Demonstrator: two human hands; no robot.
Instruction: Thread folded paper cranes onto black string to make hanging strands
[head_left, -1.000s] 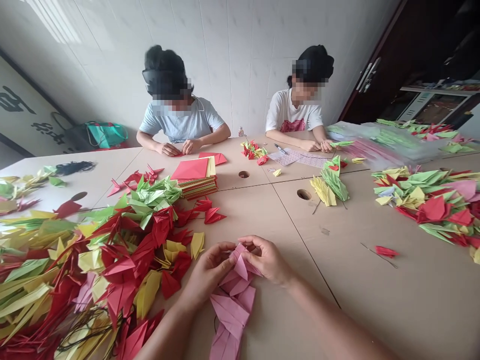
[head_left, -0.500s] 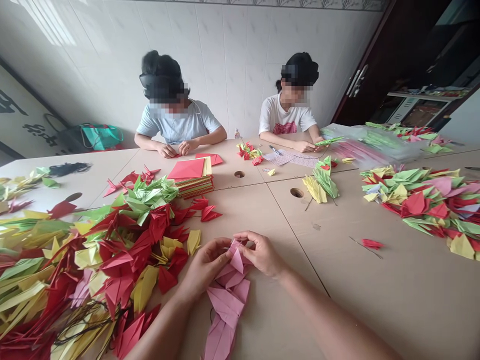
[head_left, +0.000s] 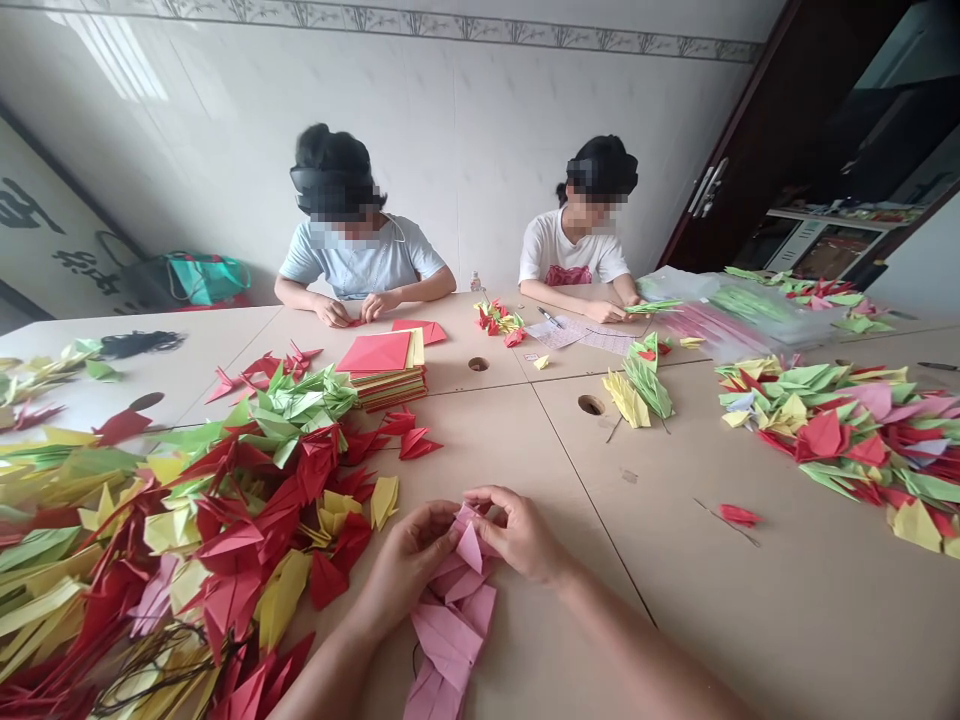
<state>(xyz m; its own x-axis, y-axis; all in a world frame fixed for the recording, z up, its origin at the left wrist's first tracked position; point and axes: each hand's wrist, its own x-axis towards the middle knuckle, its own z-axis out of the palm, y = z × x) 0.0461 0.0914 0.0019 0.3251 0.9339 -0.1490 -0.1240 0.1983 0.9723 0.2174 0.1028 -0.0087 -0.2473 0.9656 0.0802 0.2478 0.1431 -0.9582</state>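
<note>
A string of pink folded paper pieces (head_left: 454, 630) runs from the front edge of the view up to my hands. My left hand (head_left: 416, 550) pinches the topmost pink piece from the left, fingers curled over it. From the other side my right hand (head_left: 517, 530) grips the same piece between thumb and fingers. A dark thread shows beside the lower pink folds. Close by on the left lies a heap of red, yellow and green folded paper (head_left: 247, 520).
Across the table (head_left: 510, 450) sit two people, one (head_left: 360, 250) handling red paper, the other (head_left: 577, 240) green paper. A stack of coloured paper squares (head_left: 382, 370) stands at mid-table. More folded paper (head_left: 847, 430) lies right, near a needle with a red piece (head_left: 739, 514).
The view has tilted up slightly, so everything sits a little lower. Both my hands keep their hold on the pink paper, with hardly any movement.
</note>
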